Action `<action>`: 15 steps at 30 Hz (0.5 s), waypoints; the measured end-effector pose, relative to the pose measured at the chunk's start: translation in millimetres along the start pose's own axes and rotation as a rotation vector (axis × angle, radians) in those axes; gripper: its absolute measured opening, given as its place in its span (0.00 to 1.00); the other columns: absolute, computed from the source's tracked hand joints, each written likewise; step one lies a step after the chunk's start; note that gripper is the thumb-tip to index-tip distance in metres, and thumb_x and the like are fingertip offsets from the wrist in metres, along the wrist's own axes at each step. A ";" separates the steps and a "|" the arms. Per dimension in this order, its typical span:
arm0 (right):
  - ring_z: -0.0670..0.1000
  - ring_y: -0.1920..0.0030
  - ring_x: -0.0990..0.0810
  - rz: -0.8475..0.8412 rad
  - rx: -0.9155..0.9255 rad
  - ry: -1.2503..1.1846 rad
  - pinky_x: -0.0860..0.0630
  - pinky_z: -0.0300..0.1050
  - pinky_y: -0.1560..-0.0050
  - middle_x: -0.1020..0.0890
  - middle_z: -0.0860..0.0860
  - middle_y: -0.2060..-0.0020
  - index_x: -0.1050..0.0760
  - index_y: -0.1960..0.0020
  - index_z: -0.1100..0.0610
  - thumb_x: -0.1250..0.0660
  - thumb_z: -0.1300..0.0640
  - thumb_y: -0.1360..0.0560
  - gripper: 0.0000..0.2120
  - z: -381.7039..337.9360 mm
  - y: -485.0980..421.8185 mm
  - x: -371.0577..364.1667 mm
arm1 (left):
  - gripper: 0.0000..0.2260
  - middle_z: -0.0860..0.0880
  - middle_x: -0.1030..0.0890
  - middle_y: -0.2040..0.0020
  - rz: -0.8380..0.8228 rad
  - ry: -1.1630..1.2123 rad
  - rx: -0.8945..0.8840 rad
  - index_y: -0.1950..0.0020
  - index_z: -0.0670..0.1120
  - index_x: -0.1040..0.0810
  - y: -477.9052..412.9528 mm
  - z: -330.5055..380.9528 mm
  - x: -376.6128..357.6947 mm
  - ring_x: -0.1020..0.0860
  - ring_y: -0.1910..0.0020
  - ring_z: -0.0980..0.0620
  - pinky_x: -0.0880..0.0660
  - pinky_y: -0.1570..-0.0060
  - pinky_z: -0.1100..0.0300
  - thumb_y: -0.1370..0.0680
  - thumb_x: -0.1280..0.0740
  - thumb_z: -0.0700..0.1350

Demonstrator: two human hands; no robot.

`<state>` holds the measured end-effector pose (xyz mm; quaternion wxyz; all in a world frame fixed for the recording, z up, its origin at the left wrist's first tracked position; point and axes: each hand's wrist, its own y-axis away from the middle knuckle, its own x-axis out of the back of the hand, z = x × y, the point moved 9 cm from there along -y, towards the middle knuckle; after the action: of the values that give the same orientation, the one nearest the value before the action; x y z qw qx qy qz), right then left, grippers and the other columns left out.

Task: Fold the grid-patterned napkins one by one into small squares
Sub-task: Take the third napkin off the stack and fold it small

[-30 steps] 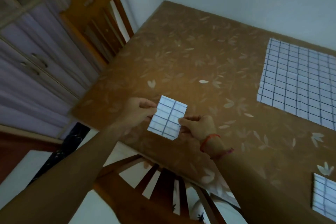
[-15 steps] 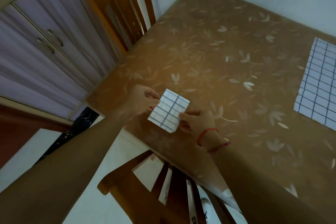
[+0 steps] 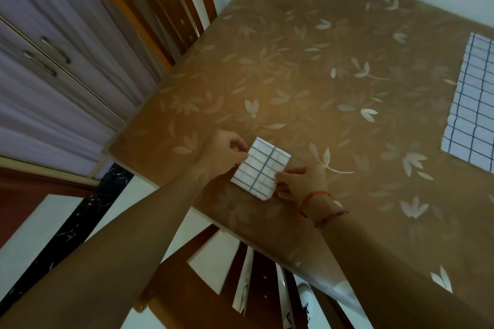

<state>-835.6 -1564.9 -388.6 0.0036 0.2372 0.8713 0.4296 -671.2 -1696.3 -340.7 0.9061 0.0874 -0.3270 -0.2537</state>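
Pinching noted on both sides of the folded napkin (image 3: 260, 168). Nearest to the viewer, below the forearms, a wooden chair back (image 3: 213, 288) sits under the table edge.

Left hand (image 3: 222, 153): thumb and fingers closed on the napkin's left long edge, close to its far corner. Right hand (image 3: 302, 181): thumb and fingers closed on the right long edge, toward the near corner. Red threads (image 3: 316, 195) circle the right wrist.

The napkin is a small oblong held between the two grips over the near edge of the table (image 3: 320, 75); whether it touches the surface cannot be told. Long axis runs away from the person, tilted to the right at the far end. One darker grid line follows that axis down the middle.

Beyond the right grip, well apart, an unfolded napkin (image 3: 470, 104) lies flat on the leaf-patterned tabletop. Beyond the left grip stand a second chair (image 3: 149, 2) and a cabinet (image 3: 40, 61) with metal handles.
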 end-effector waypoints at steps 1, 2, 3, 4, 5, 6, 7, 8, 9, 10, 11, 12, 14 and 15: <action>0.53 0.69 0.20 0.003 -0.004 -0.008 0.19 0.44 0.71 0.19 0.59 0.65 0.25 0.58 0.64 0.27 0.67 0.29 0.06 0.8 -0.9 1.9 | 0.04 0.48 0.18 0.63 -0.007 -0.016 -0.001 0.56 0.43 0.17 -1.6 0.5 -3.0 0.18 0.66 0.51 0.19 0.65 0.56 0.29 0.26 0.38; 0.53 0.69 0.20 0.003 -0.007 -0.016 0.20 0.44 0.72 0.20 0.58 0.65 0.25 0.57 0.65 0.28 0.67 0.29 0.06 1.1 -1.2 3.3 | 0.04 0.48 0.18 0.64 -0.013 -0.029 0.000 0.56 0.44 0.17 -3.2 0.6 -5.9 0.18 0.67 0.52 0.19 0.65 0.56 0.29 0.26 0.38; 0.53 0.69 0.21 0.000 -0.011 -0.021 0.20 0.43 0.73 0.20 0.58 0.66 0.25 0.55 0.66 0.28 0.67 0.28 0.06 1.4 -1.4 4.6 | 0.04 0.48 0.18 0.64 -0.017 -0.040 -0.004 0.57 0.45 0.17 -4.8 1.1 -8.3 0.18 0.67 0.52 0.19 0.65 0.55 0.29 0.26 0.39; 0.52 0.69 0.21 -0.005 -0.013 -0.026 0.21 0.42 0.74 0.21 0.58 0.65 0.25 0.52 0.67 0.29 0.67 0.28 0.07 1.5 -1.6 5.3 | 0.04 0.49 0.18 0.65 -0.019 -0.051 -0.011 0.58 0.45 0.18 -6.4 2.2 -10.2 0.19 0.68 0.53 0.19 0.65 0.55 0.29 0.26 0.39; 0.52 0.69 0.22 -0.008 -0.014 -0.029 0.21 0.41 0.74 0.21 0.57 0.65 0.25 0.51 0.67 0.29 0.67 0.27 0.07 1.7 -2.3 6.4 | 0.04 0.49 0.18 0.65 -0.020 -0.061 -0.018 0.58 0.46 0.18 -7.8 3.2 -11.9 0.19 0.68 0.53 0.19 0.65 0.55 0.29 0.26 0.39; 0.52 0.69 0.22 -0.008 -0.013 -0.030 0.22 0.40 0.74 0.21 0.57 0.65 0.25 0.51 0.67 0.29 0.67 0.27 0.07 1.4 -2.7 7.1 | 0.04 0.50 0.18 0.65 -0.022 -0.072 -0.026 0.57 0.46 0.18 -8.9 4.7 -13.3 0.19 0.68 0.54 0.19 0.65 0.55 0.29 0.26 0.39; 0.52 0.69 0.21 -0.006 -0.007 -0.027 0.22 0.40 0.74 0.21 0.57 0.65 0.24 0.52 0.67 0.29 0.67 0.27 0.06 0.5 -3.0 8.0 | 0.04 0.51 0.18 0.65 -0.022 -0.086 -0.036 0.57 0.46 0.17 -10.2 6.4 -14.4 0.19 0.68 0.55 0.19 0.64 0.56 0.29 0.26 0.39; 0.52 0.69 0.21 -0.001 0.000 -0.021 0.21 0.40 0.74 0.21 0.57 0.66 0.24 0.54 0.66 0.29 0.67 0.27 0.05 -0.7 -3.3 8.7 | 0.03 0.52 0.18 0.64 -0.021 -0.102 -0.045 0.57 0.46 0.17 -11.2 7.7 -15.2 0.20 0.67 0.56 0.19 0.64 0.57 0.29 0.26 0.39; 0.52 0.69 0.21 0.007 0.009 -0.016 0.21 0.41 0.74 0.21 0.57 0.66 0.24 0.56 0.65 0.29 0.67 0.27 0.04 -2.2 -3.9 9.7 | 0.03 0.53 0.18 0.64 -0.018 -0.116 -0.052 0.57 0.46 0.17 -12.4 9.0 -15.6 0.20 0.67 0.56 0.20 0.63 0.58 0.29 0.26 0.40; 0.52 0.69 0.21 0.015 0.020 -0.013 0.21 0.41 0.73 0.20 0.57 0.66 0.25 0.59 0.63 0.29 0.67 0.27 0.05 -4.1 -4.6 10.8 | 0.03 0.53 0.19 0.65 -0.014 -0.124 -0.056 0.57 0.47 0.17 -13.8 9.7 -15.6 0.20 0.67 0.57 0.20 0.63 0.58 0.29 0.26 0.40; 0.52 0.69 0.21 0.024 0.030 -0.014 0.20 0.42 0.72 0.20 0.57 0.66 0.25 0.62 0.61 0.29 0.67 0.28 0.07 -5.8 -5.8 11.9 | 0.03 0.54 0.19 0.65 -0.010 -0.124 -0.060 0.57 0.47 0.17 -15.1 10.1 -15.6 0.21 0.66 0.57 0.20 0.63 0.57 0.29 0.26 0.40; 0.53 0.69 0.21 0.027 0.038 -0.018 0.20 0.43 0.72 0.21 0.57 0.67 0.25 0.63 0.60 0.29 0.67 0.28 0.08 -7.5 -6.4 12.6 | 0.03 0.54 0.19 0.65 -0.008 -0.122 -0.058 0.57 0.47 0.17 -16.3 10.0 -15.4 0.21 0.66 0.56 0.20 0.62 0.56 0.29 0.26 0.40; 0.53 0.69 0.21 0.028 0.050 -0.013 0.20 0.44 0.71 0.21 0.57 0.68 0.25 0.62 0.61 0.28 0.67 0.28 0.07 -10.3 -8.1 12.6 | 0.03 0.54 0.19 0.66 -0.004 -0.129 -0.056 0.57 0.47 0.17 -18.0 10.8 -14.6 0.21 0.66 0.56 0.20 0.62 0.57 0.29 0.26 0.41; 0.54 0.69 0.20 0.031 0.052 -0.008 0.19 0.45 0.69 0.20 0.57 0.67 0.24 0.61 0.61 0.28 0.67 0.28 0.06 -11.4 -9.2 12.8 | 0.02 0.54 0.20 0.66 0.001 -0.133 -0.059 0.57 0.46 0.17 -18.7 11.9 -14.1 0.21 0.66 0.56 0.21 0.63 0.58 0.28 0.26 0.41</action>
<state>-853.1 -1572.9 -385.8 -0.0057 0.2522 0.8785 0.4057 -695.5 -1704.9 -345.4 0.8846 0.0434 -0.3790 -0.2683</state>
